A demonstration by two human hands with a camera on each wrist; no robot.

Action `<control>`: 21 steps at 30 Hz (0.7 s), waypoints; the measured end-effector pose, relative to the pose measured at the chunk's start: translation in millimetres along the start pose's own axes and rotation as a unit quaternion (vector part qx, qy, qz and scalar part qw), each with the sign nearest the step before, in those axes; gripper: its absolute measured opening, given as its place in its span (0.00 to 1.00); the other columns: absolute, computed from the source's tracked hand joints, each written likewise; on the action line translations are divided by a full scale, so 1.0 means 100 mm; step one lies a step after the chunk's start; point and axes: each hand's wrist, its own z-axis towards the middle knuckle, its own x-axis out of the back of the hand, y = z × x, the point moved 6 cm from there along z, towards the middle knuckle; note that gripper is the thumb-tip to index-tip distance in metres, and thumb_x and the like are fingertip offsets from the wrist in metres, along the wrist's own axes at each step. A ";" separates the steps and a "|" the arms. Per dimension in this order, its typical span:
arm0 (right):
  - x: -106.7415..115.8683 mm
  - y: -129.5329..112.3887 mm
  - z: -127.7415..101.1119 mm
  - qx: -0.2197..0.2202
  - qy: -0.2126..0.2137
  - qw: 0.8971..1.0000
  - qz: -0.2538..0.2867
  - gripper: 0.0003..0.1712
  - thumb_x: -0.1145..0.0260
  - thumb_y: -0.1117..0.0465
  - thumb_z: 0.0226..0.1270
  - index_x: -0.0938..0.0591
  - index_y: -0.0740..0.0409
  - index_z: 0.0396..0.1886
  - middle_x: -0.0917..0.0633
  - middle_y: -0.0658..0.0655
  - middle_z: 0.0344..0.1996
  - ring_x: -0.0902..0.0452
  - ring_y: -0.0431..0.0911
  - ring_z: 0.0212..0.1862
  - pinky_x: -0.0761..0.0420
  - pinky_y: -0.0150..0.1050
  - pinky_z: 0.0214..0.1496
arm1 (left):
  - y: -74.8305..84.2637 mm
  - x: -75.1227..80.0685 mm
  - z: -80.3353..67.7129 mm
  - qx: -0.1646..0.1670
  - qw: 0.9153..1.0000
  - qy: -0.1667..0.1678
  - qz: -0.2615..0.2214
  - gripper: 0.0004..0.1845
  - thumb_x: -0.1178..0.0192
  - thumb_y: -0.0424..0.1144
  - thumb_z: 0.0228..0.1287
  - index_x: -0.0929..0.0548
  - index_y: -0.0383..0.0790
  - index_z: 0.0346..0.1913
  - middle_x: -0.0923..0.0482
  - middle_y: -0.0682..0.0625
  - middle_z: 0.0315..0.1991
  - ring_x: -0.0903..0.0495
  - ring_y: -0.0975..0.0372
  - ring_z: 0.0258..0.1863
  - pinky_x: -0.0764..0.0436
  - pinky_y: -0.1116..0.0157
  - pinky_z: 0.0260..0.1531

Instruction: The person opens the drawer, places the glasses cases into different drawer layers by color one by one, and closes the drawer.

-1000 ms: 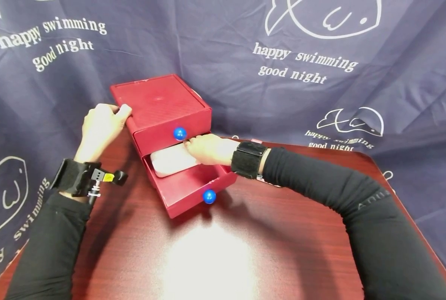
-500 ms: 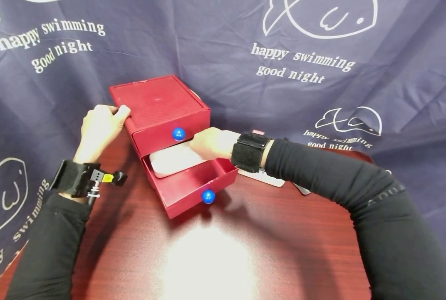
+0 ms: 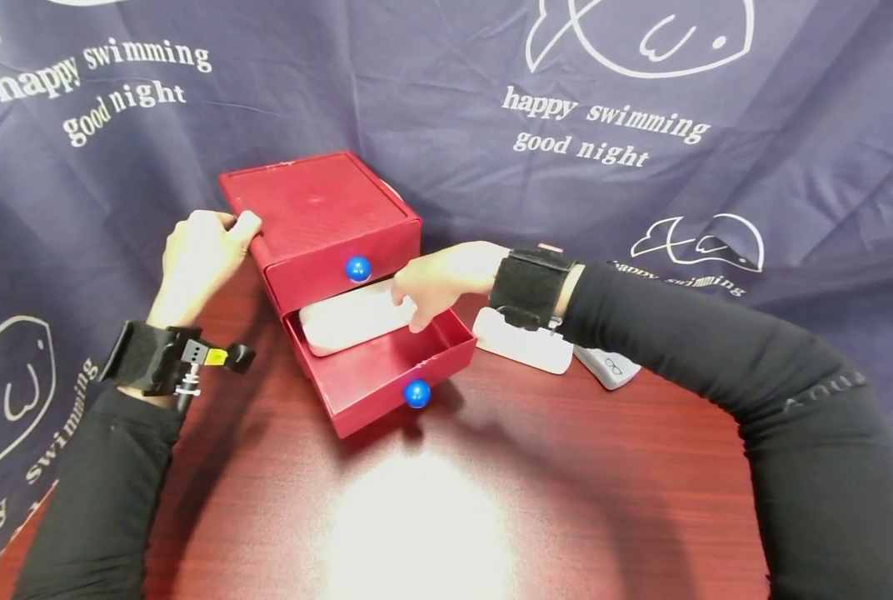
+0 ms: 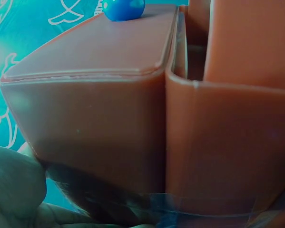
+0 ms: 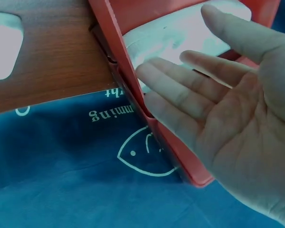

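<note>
Bracing the red drawer chest (image 3: pixel 319 212) at its upper left corner, the left hand (image 3: pixel 195 258) lies with its thumb on the chest's top edge and its fingers curled round the side wall, so its grip is closed on the chest; the left wrist view shows only the chest's wall filling the frame. The chest stands near the far left part of the wooden surface (image 3: pixel 446 500), turned at an angle. Its upper drawer (image 3: pixel 341 271) is closed, a blue knob (image 3: pixel 357 268) on its front. The lower drawer (image 3: pixel 386 362) is pulled out toward the near edge, with a second blue knob (image 3: pixel 416 393), and a white box (image 3: pixel 352 317) lies inside it, partly under the upper drawer. The right hand (image 3: pixel 439 279) hovers over the drawer's right side, its grip wide and holding nothing, fingers straight and spread, just beside the white box. Further right, near the far edge, lie a white case (image 3: pixel 525 342) and a grey case (image 3: pixel 607 367), touching each other.
</note>
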 end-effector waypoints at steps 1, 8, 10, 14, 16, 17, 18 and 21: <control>0.00 0.02 -0.02 0.001 -0.005 1.000 0.009 0.35 0.31 0.50 0.67 0.27 0.54 0.72 0.22 0.56 0.64 0.27 0.51 0.65 0.26 0.45 0.69 | 0.00 0.00 0.00 -0.001 1.000 0.001 0.000 0.28 0.57 0.54 0.69 0.27 0.41 0.14 0.31 0.46 0.13 0.25 0.44 0.28 0.34 0.56 0.28; 0.02 0.10 -0.18 0.039 -0.024 0.997 0.056 0.36 0.33 0.50 0.68 0.28 0.57 0.73 0.23 0.59 0.66 0.24 0.52 0.65 0.28 0.45 0.71 | 0.00 0.00 0.00 0.000 1.000 0.001 0.000 0.28 0.56 0.53 0.69 0.26 0.41 0.14 0.26 0.42 0.17 0.22 0.41 0.31 0.33 0.55 0.28; 0.02 0.12 -0.24 0.053 -0.020 0.996 0.075 0.36 0.33 0.50 0.68 0.28 0.58 0.73 0.21 0.60 0.65 0.23 0.52 0.65 0.28 0.45 0.71 | 0.00 0.00 0.00 0.002 1.000 0.000 0.001 0.28 0.56 0.53 0.69 0.26 0.41 0.15 0.26 0.41 0.17 0.23 0.41 0.31 0.33 0.55 0.29; 0.01 0.21 -0.39 0.083 0.004 0.988 0.129 0.34 0.33 0.53 0.69 0.27 0.61 0.72 0.16 0.60 0.58 0.18 0.51 0.61 0.25 0.45 0.68 | 0.01 0.00 0.01 0.007 1.000 -0.003 0.003 0.28 0.56 0.53 0.68 0.25 0.41 0.14 0.24 0.40 0.19 0.23 0.41 0.32 0.34 0.55 0.29; -0.01 0.29 -0.46 0.094 0.017 0.983 0.157 0.34 0.33 0.54 0.69 0.27 0.61 0.71 0.15 0.59 0.56 0.16 0.50 0.58 0.24 0.45 0.66 | 0.01 0.00 0.02 0.009 1.000 -0.004 0.002 0.27 0.56 0.53 0.68 0.25 0.42 0.14 0.24 0.40 0.19 0.23 0.41 0.32 0.34 0.54 0.29; -0.03 0.33 -0.50 0.099 0.022 0.980 0.170 0.33 0.33 0.55 0.70 0.27 0.62 0.71 0.15 0.60 0.55 0.16 0.51 0.57 0.23 0.46 0.66 | 0.02 0.00 0.02 0.009 1.000 -0.003 0.002 0.27 0.56 0.53 0.68 0.25 0.42 0.14 0.24 0.40 0.20 0.22 0.40 0.32 0.34 0.54 0.29; -0.06 0.37 -0.54 0.102 0.027 0.978 0.183 0.33 0.33 0.56 0.70 0.27 0.62 0.71 0.15 0.60 0.55 0.15 0.51 0.56 0.23 0.46 0.66 | 0.02 0.00 0.02 0.009 1.000 -0.003 0.002 0.27 0.56 0.53 0.67 0.26 0.42 0.14 0.24 0.39 0.20 0.23 0.40 0.32 0.34 0.54 0.29; -0.16 0.51 -0.63 0.094 0.042 0.970 0.221 0.33 0.33 0.56 0.70 0.28 0.62 0.72 0.15 0.60 0.55 0.15 0.50 0.55 0.23 0.47 0.65 | 0.03 -0.01 0.02 0.008 1.000 -0.004 0.003 0.26 0.55 0.53 0.67 0.26 0.42 0.14 0.25 0.38 0.21 0.23 0.40 0.32 0.35 0.54 0.29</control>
